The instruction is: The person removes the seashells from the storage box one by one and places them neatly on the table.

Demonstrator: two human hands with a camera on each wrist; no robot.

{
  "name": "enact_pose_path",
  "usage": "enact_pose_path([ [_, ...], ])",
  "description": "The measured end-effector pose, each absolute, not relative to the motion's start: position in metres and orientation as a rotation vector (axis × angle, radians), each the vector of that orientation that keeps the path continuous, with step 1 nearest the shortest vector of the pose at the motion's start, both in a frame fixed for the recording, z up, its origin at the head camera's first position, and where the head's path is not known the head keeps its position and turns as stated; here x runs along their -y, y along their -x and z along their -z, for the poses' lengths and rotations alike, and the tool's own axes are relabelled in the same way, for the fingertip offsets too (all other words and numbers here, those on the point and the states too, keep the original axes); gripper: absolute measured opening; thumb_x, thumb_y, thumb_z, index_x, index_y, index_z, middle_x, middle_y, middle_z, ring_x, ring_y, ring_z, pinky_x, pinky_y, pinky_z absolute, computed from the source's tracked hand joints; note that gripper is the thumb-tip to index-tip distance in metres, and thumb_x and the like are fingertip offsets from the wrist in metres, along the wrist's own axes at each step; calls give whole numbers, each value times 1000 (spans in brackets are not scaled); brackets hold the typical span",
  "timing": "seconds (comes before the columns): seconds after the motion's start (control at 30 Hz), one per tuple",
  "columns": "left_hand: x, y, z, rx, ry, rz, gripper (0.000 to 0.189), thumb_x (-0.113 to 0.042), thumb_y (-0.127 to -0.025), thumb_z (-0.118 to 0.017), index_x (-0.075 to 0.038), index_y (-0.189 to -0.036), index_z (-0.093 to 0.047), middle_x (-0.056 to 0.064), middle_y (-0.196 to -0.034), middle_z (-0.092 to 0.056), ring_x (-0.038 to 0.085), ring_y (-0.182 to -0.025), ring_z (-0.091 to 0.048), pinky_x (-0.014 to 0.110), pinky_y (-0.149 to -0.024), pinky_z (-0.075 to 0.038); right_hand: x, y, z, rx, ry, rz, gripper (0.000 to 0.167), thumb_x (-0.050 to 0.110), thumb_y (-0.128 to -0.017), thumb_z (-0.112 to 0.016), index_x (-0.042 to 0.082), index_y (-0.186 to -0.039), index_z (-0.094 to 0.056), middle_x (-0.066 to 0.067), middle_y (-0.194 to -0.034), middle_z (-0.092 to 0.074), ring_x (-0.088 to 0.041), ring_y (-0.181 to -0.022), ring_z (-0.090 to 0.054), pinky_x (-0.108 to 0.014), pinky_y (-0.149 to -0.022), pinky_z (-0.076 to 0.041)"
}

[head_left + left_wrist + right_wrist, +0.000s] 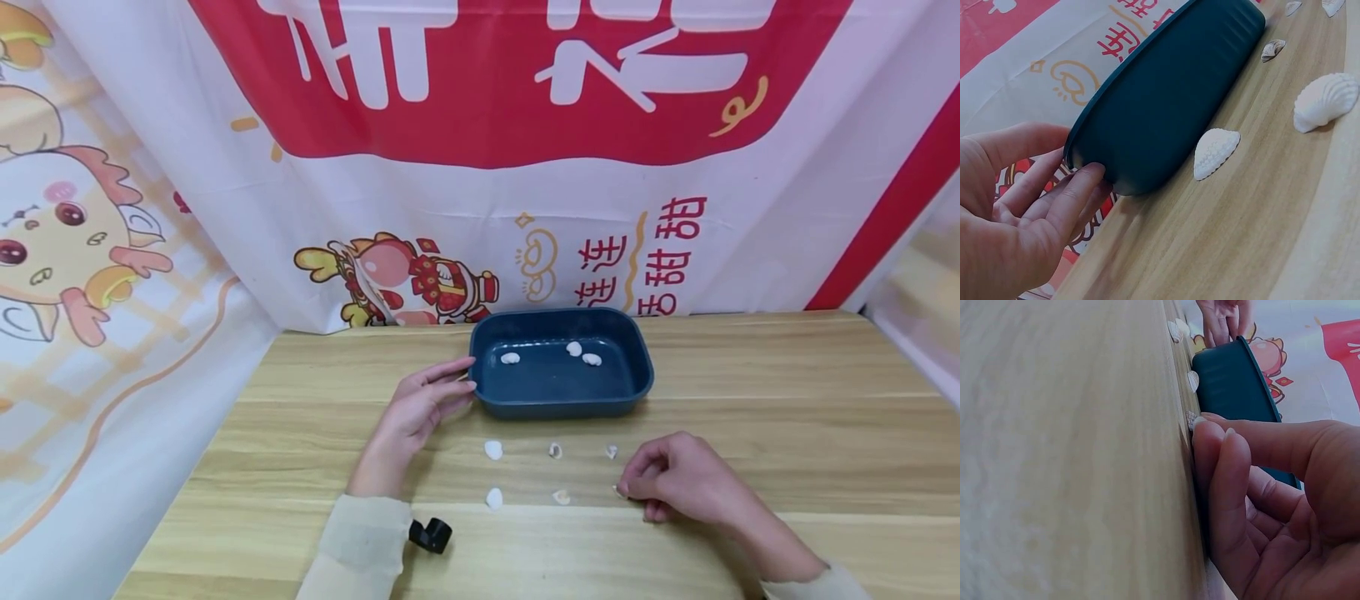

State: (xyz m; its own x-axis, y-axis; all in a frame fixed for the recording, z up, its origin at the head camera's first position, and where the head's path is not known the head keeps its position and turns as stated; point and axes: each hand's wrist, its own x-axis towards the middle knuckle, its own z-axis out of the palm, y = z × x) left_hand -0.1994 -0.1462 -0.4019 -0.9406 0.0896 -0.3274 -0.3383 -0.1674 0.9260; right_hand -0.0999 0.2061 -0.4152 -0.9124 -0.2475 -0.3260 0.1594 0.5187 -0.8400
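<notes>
A dark blue rectangular tray (555,410) stands on the wooden table with three white shells inside, one of them a white shell (510,358) at its left. My left hand (426,404) touches the tray's left end, its fingertips against the outer wall and rim. In front of the tray, small shells lie in two rows, among them a white ribbed shell (1327,102) and a white shell (1217,153). At the right end of the near row, my right hand (678,479) pinches a tiny shell (618,492) between thumb and fingertips, low at the tabletop. The fingertips hide most of it.
A printed white and red cloth (480,192) hangs right behind the tray, and another printed cloth (150,333) hangs on the left. A black device (431,536) sticks out beside the left sleeve. The wooden table (787,400) extends to both sides of the tray.
</notes>
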Motion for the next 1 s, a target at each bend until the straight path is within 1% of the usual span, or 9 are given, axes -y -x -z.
enact_pose_path([
  [0.4, 146, 200, 401, -1822, 275, -2183, 46, 4, -96, -75, -10, -140, -72, 8, -154, -64, 17, -112, -78, 33, -103, -64, -207, 100, 413, -2363, 75, 1358, 11, 14, -94, -83, 4, -95, -78, -4, -74, -72, -16, -60, -67, -28, -52, -60],
  [0.7, 147, 200, 403, -1818, 277, -2177, 47, 3, -95, -76, -11, -140, -72, 9, -156, -62, 29, -129, -72, 35, -105, -63, -207, 99, 415, -2361, 105, 1370, 14, 15, -94, -84, 3, -94, -77, -4, -73, -71, -16, -60, -68, -28, -51, -61],
  [0.87, 147, 200, 404, -1823, 274, -2174, 46, 2, -96, -76, -11, -140, -72, 9, -156, -62, 30, -130, -72, 37, -107, -62, -208, 99, 415, -2350, 112, 1381, 13, 14, -93, -83, 3, -94, -77, -5, -73, -72, -17, -60, -68, -28, -52, -60],
  [1.0, 148, 199, 404, -1832, 270, -2172, 45, 1, -97, -76, -10, -140, -72, 10, -157, -61, 30, -130, -72, 37, -107, -61, -209, 100, 414, -2308, 113, 1402, 11, 10, -93, -82, 1, -97, -77, -6, -76, -73, -17, -61, -68, -27, -52, -60],
])
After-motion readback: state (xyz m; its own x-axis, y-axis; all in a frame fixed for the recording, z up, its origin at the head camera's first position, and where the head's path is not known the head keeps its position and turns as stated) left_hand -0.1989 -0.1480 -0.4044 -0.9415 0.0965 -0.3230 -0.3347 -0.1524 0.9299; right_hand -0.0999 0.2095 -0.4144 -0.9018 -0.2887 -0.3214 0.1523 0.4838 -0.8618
